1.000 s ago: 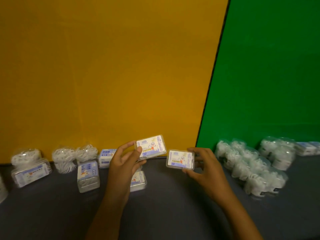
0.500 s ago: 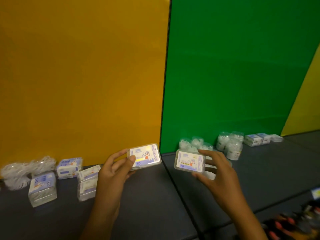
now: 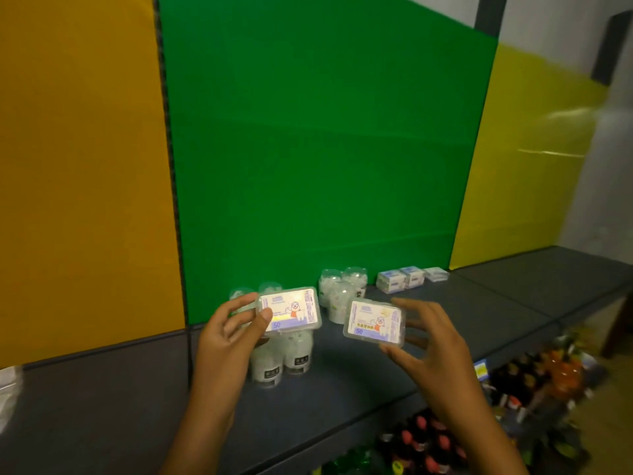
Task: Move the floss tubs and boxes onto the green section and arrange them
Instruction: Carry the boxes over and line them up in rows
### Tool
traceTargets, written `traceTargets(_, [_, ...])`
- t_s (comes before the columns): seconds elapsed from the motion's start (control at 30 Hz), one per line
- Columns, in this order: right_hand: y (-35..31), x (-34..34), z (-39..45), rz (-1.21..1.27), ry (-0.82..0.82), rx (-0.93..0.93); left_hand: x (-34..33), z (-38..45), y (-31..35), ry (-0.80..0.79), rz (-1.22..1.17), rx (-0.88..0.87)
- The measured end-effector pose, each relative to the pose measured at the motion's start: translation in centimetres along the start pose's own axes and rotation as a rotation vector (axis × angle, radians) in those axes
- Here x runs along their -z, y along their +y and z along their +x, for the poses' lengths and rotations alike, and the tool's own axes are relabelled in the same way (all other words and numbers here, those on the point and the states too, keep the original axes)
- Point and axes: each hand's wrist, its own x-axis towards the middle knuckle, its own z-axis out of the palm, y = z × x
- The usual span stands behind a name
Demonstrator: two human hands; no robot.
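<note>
My left hand (image 3: pixel 229 334) grips a clear floss box (image 3: pixel 290 310) with a cartoon label, held above the shelf in front of the green panel (image 3: pixel 315 149). Beside it my right hand (image 3: pixel 424 337) holds a second floss box (image 3: pixel 374 323) of the same kind. Under the left box stand two clear floss tubs (image 3: pixel 281 358) with dark labels. More floss tubs (image 3: pixel 342 289) stand farther back near the green panel. Three small floss boxes (image 3: pixel 411 278) lie in a row at the panel's right end.
The dark grey shelf (image 3: pixel 342 382) runs left to right below orange (image 3: pixel 78 166), green and yellow (image 3: pixel 534 159) back panels. A lower shelf at the bottom right holds several bottles (image 3: pixel 534 375). A white blurred packet (image 3: pixel 8 392) shows at the far left edge.
The view has swung right, from the orange section to the green one. Both hands have carried their floss boxes along and now hold them over the tubs before the green panel.
</note>
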Motion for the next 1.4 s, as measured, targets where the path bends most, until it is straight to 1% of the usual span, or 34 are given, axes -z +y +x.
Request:
traceTargets(0.13, [3.9, 4.3, -0.5, -0.03, 0.013, -0.022, -5.7, -1.2, -2.1, -0.013, 0.013, 0.027])
traceTargets(0.3, [7.8, 8.8, 0.0, -0.078, 0.055, -0.015, -11.7, -1.7, -3.6, -0.076, 0.024, 0.031])
traceTargets(0.47, [10.9, 12.1, 1.3, -0.123, 0.096, -0.027, -15.7, -0.3, -4.6, -0.106, 0.005, 0.015])
traceTargets(0.67, [15.9, 15.2, 3.6, -0.154, 0.129, -0.057, -22.1, 2.7, -8.2, -0.145, -0.026, 0.021])
traceTargets(0.8, [20.0, 17.2, 6.5, -0.216, 0.137, -0.042, -26.8, 5.4, -10.6, -0.179, -0.04, 0.018])
traceTargets(1.03, [26.3, 19.5, 14.7, -0.278, 0.126, 0.006, -34.9, 11.6, -13.2, -0.169, -0.106, 0.026])
traceTargets(1.23, [32.0, 20.2, 19.6, -0.287, 0.133, 0.005, -40.3, 16.1, -15.1, -0.167, -0.077, 0.024])
traceTargets(1.4, [36.2, 20.7, 22.0, -0.246, 0.124, 0.015, -43.6, 18.1, -16.9, -0.175, -0.019, 0.033])
